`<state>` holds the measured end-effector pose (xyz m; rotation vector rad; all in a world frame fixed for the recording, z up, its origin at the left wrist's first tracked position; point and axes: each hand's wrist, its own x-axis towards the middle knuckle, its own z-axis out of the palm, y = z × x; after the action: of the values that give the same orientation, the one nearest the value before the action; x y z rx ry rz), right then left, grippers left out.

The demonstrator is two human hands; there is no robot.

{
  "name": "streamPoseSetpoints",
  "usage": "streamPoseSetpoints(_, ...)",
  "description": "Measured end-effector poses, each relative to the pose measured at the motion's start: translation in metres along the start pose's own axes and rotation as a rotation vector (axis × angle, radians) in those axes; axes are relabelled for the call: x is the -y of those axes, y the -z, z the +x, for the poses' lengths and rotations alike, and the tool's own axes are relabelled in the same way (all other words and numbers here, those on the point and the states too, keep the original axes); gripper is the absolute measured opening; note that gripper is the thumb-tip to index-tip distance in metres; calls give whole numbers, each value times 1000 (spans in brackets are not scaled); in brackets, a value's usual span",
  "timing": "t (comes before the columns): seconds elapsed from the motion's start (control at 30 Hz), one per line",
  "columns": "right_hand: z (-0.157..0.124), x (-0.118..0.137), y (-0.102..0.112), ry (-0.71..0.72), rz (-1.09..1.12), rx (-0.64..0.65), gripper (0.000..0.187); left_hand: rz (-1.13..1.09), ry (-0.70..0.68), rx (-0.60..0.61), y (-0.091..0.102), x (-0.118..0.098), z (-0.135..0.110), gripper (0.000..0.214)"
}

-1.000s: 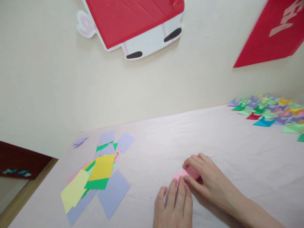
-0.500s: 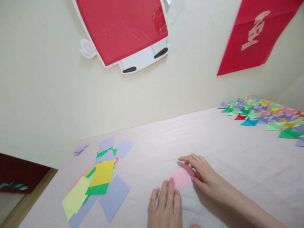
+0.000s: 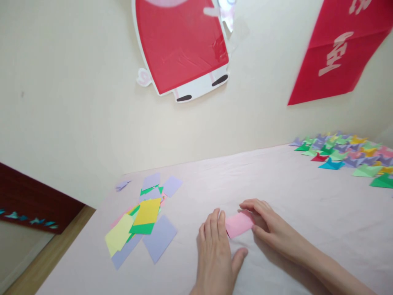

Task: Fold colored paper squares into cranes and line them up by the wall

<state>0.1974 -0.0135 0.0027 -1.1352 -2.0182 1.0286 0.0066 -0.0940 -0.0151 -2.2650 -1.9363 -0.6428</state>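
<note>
Observed pink paper rectangle (image 3: 238, 224) on table (image 3: 270, 176), bracketed by thumb-spread left hand (image 3: 216, 248) and curved right hand (image 3: 274, 224) (cannot tell if pinching), probably to prevent slipping.

No text can be read with certainty. The flat, slanting red banner (image 3: 330, 84) on the pale wall (image 3: 260, 114) bears pale, blocky marks that look like writing: one cluster (image 3: 335, 53) stands whole near the banner's middle, running diagonally, and another (image 3: 360, 5) sits above it, cut off by the view's top edge. Blur and slant leave both clusters illegible.
</note>
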Motion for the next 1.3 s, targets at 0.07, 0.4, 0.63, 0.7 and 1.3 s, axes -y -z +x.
streamPoseSetpoints(0.07,-1,3,0,30,-19,0,51,-101,41,13,0,-9,12,63)
streamPoseSetpoints(0.4,0,5,2,14,70,75,27,-420,77,-11,0,-15,25,36)
streamPoseSetpoints(0.63,0,-1,-5,0,66,35,36,-490,102,-10,-5,-16,22,61)
streamPoseSetpoints(0.7,0,4,-3,-48,69,85,36,-513,111,11,-3,-16,22,62)
streamPoseSetpoints(1.3,30,19,-18,-19,354,-106,27,-1628,612,-79,12,24,58,51)
